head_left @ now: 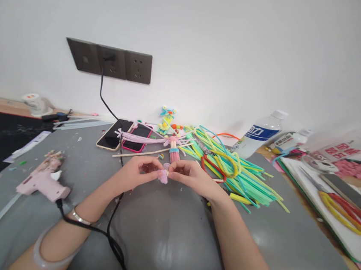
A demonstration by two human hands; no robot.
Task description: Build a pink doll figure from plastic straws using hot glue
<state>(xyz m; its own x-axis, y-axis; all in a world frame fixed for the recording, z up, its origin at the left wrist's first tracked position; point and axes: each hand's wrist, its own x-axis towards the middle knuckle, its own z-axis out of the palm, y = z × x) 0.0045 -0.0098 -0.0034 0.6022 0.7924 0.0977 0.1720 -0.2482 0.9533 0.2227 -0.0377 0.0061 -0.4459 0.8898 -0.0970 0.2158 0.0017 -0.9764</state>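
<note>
Between the fingertips of both hands is a small piece of bent pale-purple pipe cleaner (163, 177), held just above the grey mat. My left hand (142, 172) pinches its left side. From the right, my right hand (187, 174) grips it with thumb and forefinger. The fingertips cover part of the piece. Just behind it lie a bundle of pink pipe cleaners (174, 153) with a blue band and several long pale-purple pipe cleaners (143, 138). A large heap of green and yellow pipe cleaners (246, 180) spreads to the right.
A pink glue gun (44, 183) lies at left, its black cord (114, 242) running under my left forearm. Phones (114, 134) lie behind. A bottle (259, 134) leans by the wall. Scissors (343, 210) rest on white paper (329, 223) at right. A grey mat (169, 237) covers the table.
</note>
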